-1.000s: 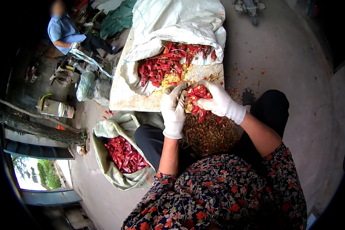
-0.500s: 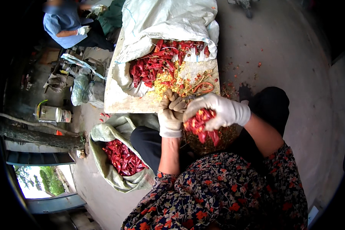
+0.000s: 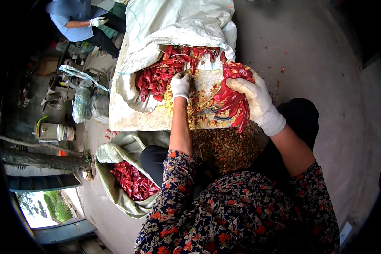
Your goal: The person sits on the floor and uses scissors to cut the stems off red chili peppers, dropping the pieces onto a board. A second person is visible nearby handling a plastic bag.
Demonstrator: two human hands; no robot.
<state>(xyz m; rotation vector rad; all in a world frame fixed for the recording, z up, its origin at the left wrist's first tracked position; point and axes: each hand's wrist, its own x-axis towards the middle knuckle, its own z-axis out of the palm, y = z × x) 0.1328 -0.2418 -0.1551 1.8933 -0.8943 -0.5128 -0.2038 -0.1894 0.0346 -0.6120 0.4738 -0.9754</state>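
My right hand [image 3: 253,98], in a white glove, grips a bunch of dried red chillies [image 3: 232,98] held above the right side of a pale board [image 3: 127,118]. My left hand [image 3: 180,86], also gloved, reaches forward onto the board beside the heap of red chillies [image 3: 161,74] spilling out of a big white sack [image 3: 178,23]; whether it grips anything I cannot tell. Yellow seeds and stalk bits are scattered on the board between my hands. A pair of scissors [image 3: 216,115] lies on the board below the bunch.
A grey-green sack of red chillies [image 3: 131,182] stands open at my left knee. A pile of brownish chilli waste [image 3: 224,146] lies in front of my lap. Another person in blue with white gloves [image 3: 78,25] sits at the far left. A bucket [image 3: 51,131] and plastic bags stand left.
My right hand has lifted the bunch of chillies up and away from my lap toward the board's right side. My left hand has stretched forward to the chilli heap.
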